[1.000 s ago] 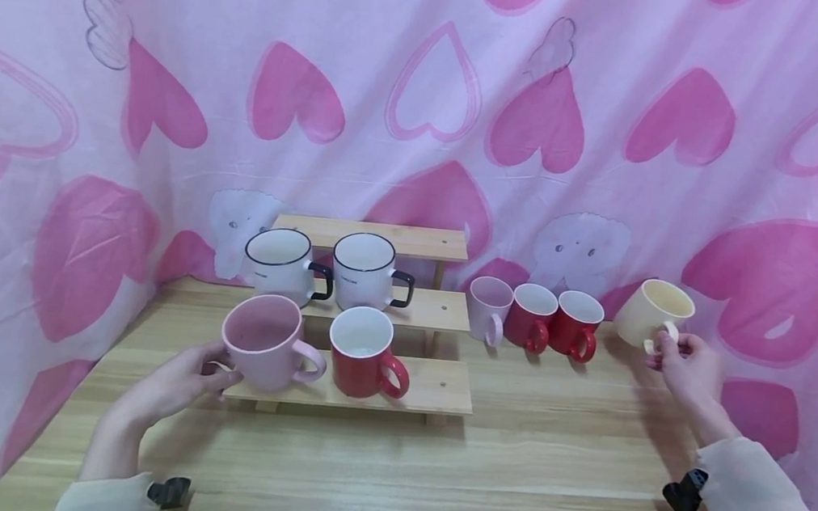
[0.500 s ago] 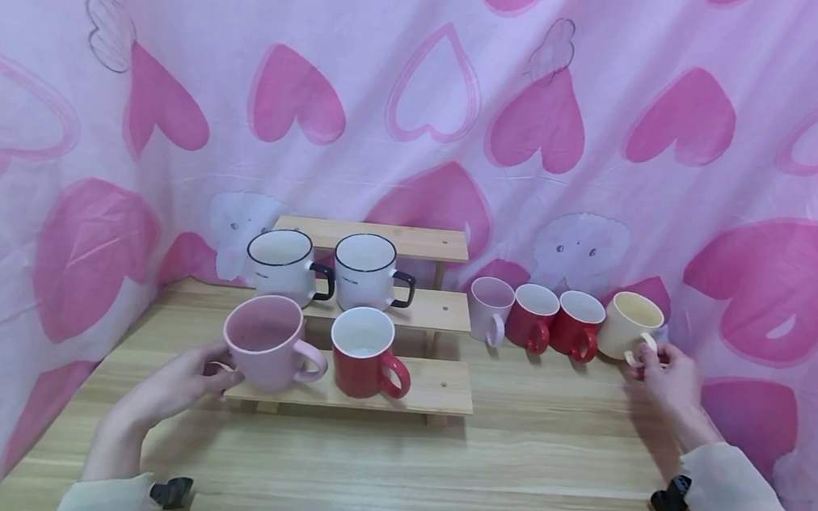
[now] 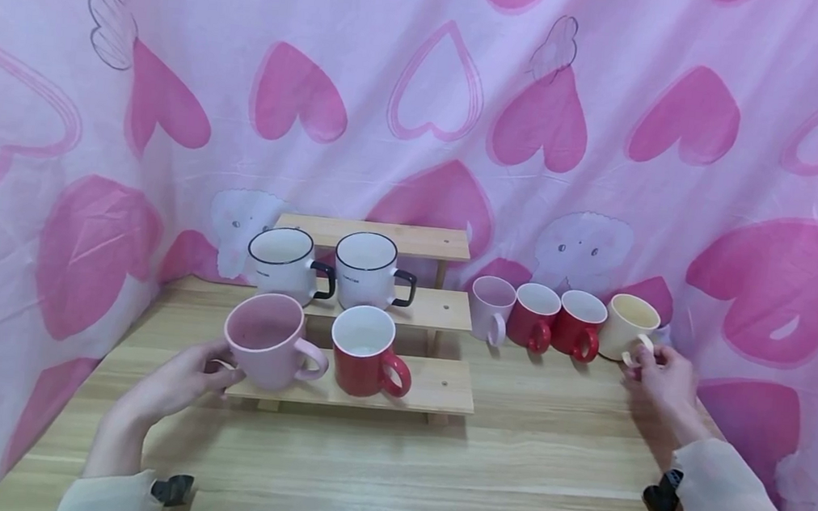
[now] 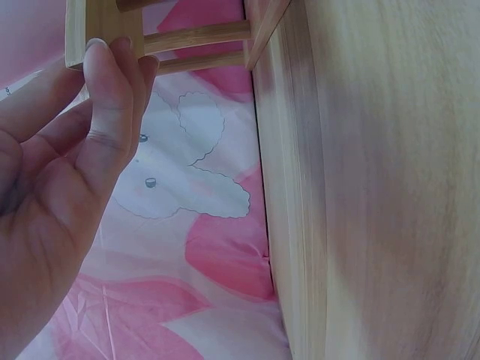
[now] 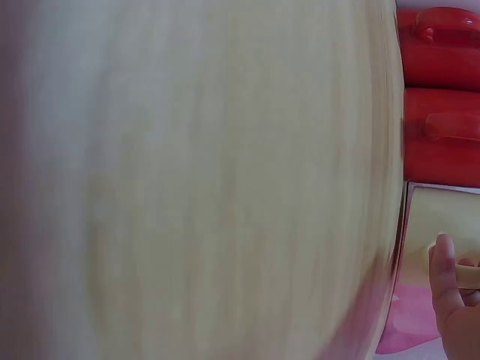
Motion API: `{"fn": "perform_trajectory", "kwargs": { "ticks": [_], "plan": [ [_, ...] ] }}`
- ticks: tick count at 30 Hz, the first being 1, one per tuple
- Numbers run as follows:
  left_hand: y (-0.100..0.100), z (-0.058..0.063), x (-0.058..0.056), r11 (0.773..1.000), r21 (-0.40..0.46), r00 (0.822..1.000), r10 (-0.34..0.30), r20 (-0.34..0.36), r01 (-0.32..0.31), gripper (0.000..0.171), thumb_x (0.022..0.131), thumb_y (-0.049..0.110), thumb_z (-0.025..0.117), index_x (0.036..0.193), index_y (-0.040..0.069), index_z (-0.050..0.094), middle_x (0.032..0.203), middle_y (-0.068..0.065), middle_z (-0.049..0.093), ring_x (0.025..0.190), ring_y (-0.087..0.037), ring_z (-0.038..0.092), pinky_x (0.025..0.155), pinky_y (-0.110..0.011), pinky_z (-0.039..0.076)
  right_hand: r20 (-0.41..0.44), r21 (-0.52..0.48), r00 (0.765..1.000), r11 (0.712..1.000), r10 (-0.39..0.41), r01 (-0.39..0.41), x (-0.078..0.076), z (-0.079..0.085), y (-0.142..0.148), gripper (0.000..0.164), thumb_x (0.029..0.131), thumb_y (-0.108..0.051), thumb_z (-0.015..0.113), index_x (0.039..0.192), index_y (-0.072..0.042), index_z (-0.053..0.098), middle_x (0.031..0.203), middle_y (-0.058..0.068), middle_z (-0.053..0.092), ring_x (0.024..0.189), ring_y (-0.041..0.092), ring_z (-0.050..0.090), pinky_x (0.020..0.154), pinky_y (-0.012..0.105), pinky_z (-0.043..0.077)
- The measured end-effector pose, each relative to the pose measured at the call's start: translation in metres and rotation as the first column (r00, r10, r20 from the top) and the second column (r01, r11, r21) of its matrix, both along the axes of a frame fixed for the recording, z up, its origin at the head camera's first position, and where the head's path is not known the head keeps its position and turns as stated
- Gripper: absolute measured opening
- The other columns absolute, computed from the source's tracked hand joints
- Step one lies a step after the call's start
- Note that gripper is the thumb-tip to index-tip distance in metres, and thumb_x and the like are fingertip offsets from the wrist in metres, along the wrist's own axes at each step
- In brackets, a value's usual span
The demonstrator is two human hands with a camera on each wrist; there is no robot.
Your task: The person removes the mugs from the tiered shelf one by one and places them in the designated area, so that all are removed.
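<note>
At the far right of the row, my right hand [image 3: 668,380] pinches the handle of a cream mug [image 3: 614,330], which stands upright on the table beside a red mug [image 3: 574,323]. The right wrist view shows fingers [image 5: 446,277] at that handle. My left hand [image 3: 182,378] grips the left end of the lowest board of a wooden tiered rack [image 3: 434,383]. In the left wrist view its fingertips lie against the board's end [image 4: 112,30]. Right by this hand, a large pink mug [image 3: 265,348] stands on that board, next to a red mug with white inside [image 3: 363,361].
Two white mugs with black rims, a left one [image 3: 280,264] and a right one [image 3: 364,268], stand on the middle board. Beside the rack are a small pink mug [image 3: 488,307] and another red mug [image 3: 531,315]. A heart-patterned curtain [image 3: 439,80] hangs behind the table [image 3: 375,480].
My right hand has brought the cream mug left and down to the table, beside the red mugs. The left hand has stayed at the rack.
</note>
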State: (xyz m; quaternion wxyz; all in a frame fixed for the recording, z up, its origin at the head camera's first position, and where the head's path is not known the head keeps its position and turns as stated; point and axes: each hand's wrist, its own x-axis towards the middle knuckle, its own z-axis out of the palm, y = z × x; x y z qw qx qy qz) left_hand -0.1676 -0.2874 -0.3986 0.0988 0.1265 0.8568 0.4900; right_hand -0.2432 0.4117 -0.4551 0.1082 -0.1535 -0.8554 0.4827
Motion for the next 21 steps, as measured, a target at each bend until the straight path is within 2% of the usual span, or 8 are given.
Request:
{"fn": "perform_trajectory", "kwargs": {
  "ticks": [7,13,18,21],
  "plan": [
    [0.0000,-0.0001,0.0005,1.000,0.007,1.000,0.002,0.009,-0.003,0.036,0.094,0.013,0.066,0.120,-0.010,0.055,0.107,-0.017,0.062,0.085,-0.025,0.062,0.072,-0.042,0.058,-0.021,0.023,1.000,1.000,-0.013,0.014,-0.0007,-0.0026,-0.0026,0.040,0.105,-0.030,0.042,0.116,0.007,0.052,0.087,0.013,0.064,0.066,0.008,0.065,0.059,0.026,0.058],
    [-0.0011,-0.0010,0.0008,1.000,0.011,1.000,-0.003,0.011,0.003,0.037,0.094,0.013,0.066,0.120,-0.010,0.055,0.105,-0.016,0.063,0.086,-0.024,0.063,0.072,-0.042,0.058,-0.004,0.033,1.000,0.999,-0.006,0.006,0.0007,-0.0044,-0.0056,0.042,0.105,-0.031,0.041,0.119,0.007,0.050,0.094,0.020,0.064,0.068,0.010,0.066,0.060,0.026,0.058],
    [-0.0017,-0.0019,-0.0008,1.000,0.021,1.000,-0.007,0.002,0.007,0.037,0.094,0.013,0.065,0.121,-0.010,0.055,0.107,-0.016,0.062,0.087,-0.024,0.062,0.071,-0.038,0.058,0.013,0.014,1.000,1.000,-0.001,0.001,0.0007,-0.0027,-0.0054,0.045,0.105,-0.035,0.041,0.121,0.006,0.049,0.104,0.022,0.058,0.072,0.011,0.065,0.062,0.027,0.058],
    [-0.0017,-0.0027,-0.0017,1.000,0.026,1.000,-0.011,0.001,0.011,0.037,0.094,0.013,0.065,0.121,-0.010,0.055,0.108,-0.017,0.062,0.088,-0.024,0.062,0.071,-0.037,0.058,0.016,0.052,1.000,0.999,0.015,-0.016,0.0011,-0.0003,-0.0040,0.049,0.104,-0.039,0.044,0.121,0.006,0.051,0.104,0.022,0.058,0.071,0.010,0.061,0.060,0.024,0.056]
  ]
}}
